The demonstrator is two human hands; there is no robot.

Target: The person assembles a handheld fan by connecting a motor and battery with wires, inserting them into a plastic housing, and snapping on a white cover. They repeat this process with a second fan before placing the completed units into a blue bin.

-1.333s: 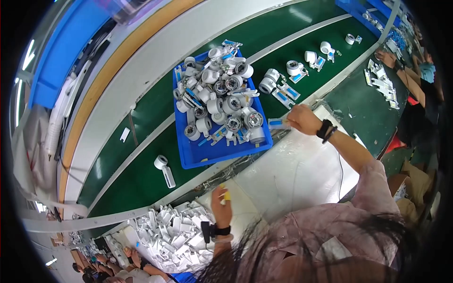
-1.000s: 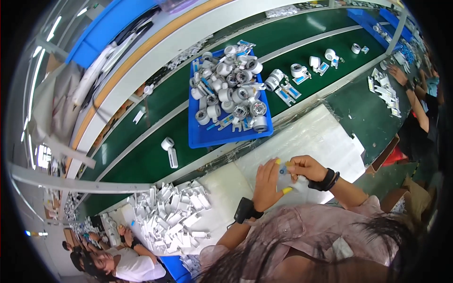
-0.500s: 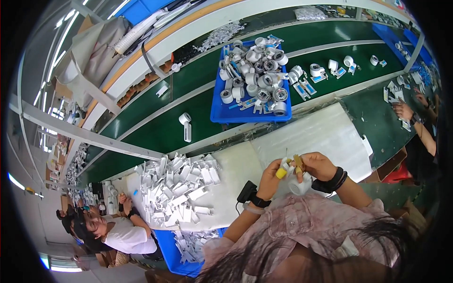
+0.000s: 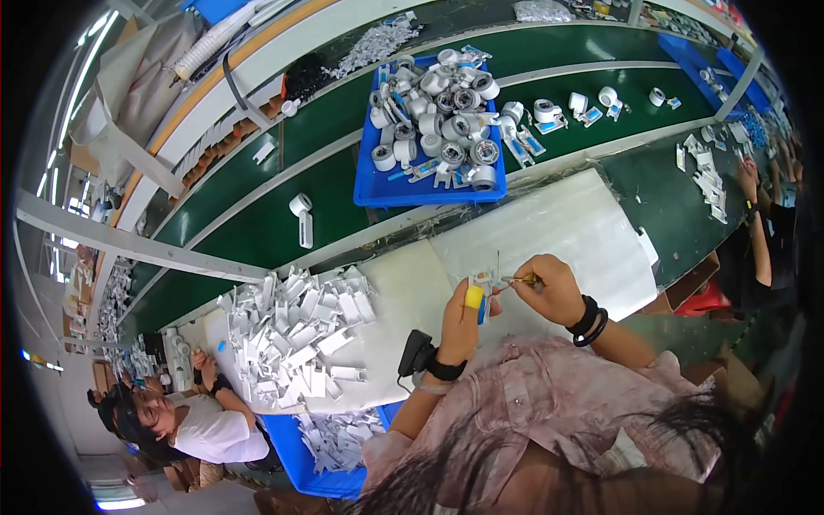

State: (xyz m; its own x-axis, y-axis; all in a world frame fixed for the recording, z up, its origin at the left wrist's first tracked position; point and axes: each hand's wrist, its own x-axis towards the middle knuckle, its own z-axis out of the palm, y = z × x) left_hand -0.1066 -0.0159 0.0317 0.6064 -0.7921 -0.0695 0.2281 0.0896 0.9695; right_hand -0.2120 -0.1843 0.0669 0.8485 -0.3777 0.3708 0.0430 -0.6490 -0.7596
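Both hands have come closer to the body than a moment ago, and the blue plastic tray of white round parts (image 4: 433,190) now sits farther away. The left hand (image 4: 463,322), with a yellow fingertip cover, pinches a small white plastic part (image 4: 482,281). The right hand (image 4: 554,290) grips a thin metal tool (image 4: 513,279) touching that part. Underneath lies a white foam sheet (image 4: 566,227) beside a green belt (image 4: 257,227).

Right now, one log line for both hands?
left hand: holds small white part | right hand: thin tool at part | place: white bench mat
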